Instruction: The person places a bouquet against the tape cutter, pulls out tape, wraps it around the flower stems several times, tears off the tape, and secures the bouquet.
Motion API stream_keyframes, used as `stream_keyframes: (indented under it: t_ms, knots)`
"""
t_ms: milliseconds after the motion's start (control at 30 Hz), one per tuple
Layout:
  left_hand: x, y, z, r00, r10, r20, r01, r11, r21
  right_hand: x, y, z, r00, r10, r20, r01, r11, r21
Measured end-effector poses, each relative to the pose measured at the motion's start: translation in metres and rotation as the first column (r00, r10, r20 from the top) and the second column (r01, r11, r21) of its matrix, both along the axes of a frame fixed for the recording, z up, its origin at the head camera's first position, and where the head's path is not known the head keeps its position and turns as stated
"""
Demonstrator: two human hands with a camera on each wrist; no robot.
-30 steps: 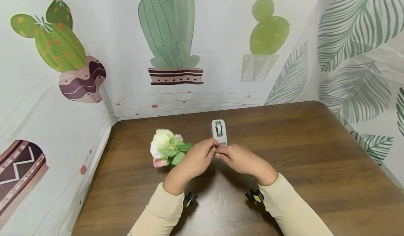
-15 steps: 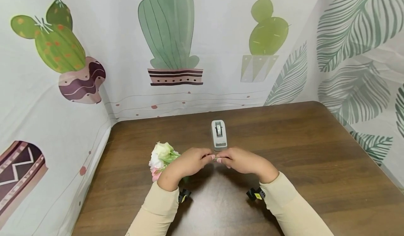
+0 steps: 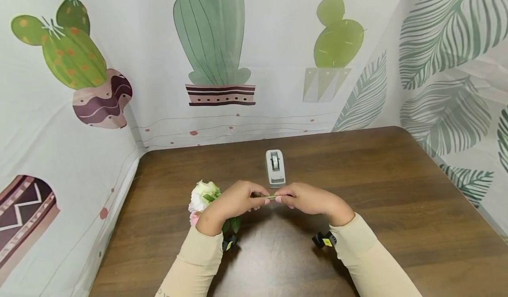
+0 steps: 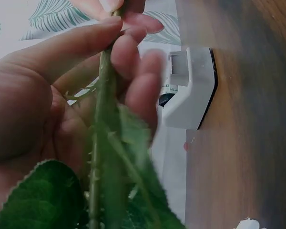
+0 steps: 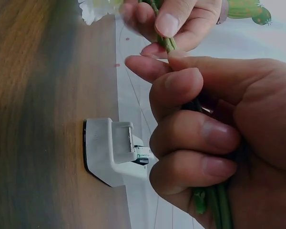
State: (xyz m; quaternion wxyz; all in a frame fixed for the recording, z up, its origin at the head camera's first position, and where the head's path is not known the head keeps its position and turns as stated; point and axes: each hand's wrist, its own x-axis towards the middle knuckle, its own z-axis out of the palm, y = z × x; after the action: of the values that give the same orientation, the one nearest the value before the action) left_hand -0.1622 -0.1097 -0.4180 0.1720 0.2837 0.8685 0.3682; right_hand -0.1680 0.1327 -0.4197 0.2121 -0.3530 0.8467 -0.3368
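Observation:
A bunch of flowers (image 3: 203, 195) in white, cream and pink lies to the left, partly hidden behind my left forearm. My left hand (image 3: 239, 198) pinches its green stems (image 3: 271, 197) between thumb and fingers. In the left wrist view, serrated leaves (image 4: 43, 198) hang from the stem below that hand. Facing it, my right hand (image 3: 311, 198) curls its fingers round the lower stems (image 5: 219, 202), which show beneath its palm in the right wrist view. Only a short length of stem is visible between the two sets of fingertips.
A white tape dispenser (image 3: 275, 173) with a roll in it stands on the brown wooden table (image 3: 377, 178), just beyond the hands. Behind the table hangs a cloth (image 3: 282, 45) printed with cacti and leaves. Each wrist bears a small black camera (image 3: 325, 240).
Both hands have come slightly nearer to me, away from the tape dispenser, and a little farther apart, so more stem shows between them. The flower heads have shifted toward me, behind the left forearm.

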Motion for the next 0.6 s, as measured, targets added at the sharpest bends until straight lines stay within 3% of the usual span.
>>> stream_keyframes:
  t_ms: [233,433,600]
  knots:
    - [0.000,0.000,0.002,1.000,0.002,0.023,-0.002,1.000,0.025,-0.002,0.003,0.000,1.000,0.014,0.011,-0.014,1.000,0.001]
    - [-0.005,0.002,-0.002,0.994,0.109,-0.026,-0.107,0.991,0.079,-0.006,0.006,0.000,0.999,-0.034,-0.033,0.033,0.999,-0.021]
    - [-0.008,0.004,-0.009,0.986,0.162,0.023,-0.164,0.975,0.150,-0.007,0.008,-0.001,0.998,-0.051,-0.044,0.051,0.999,-0.009]
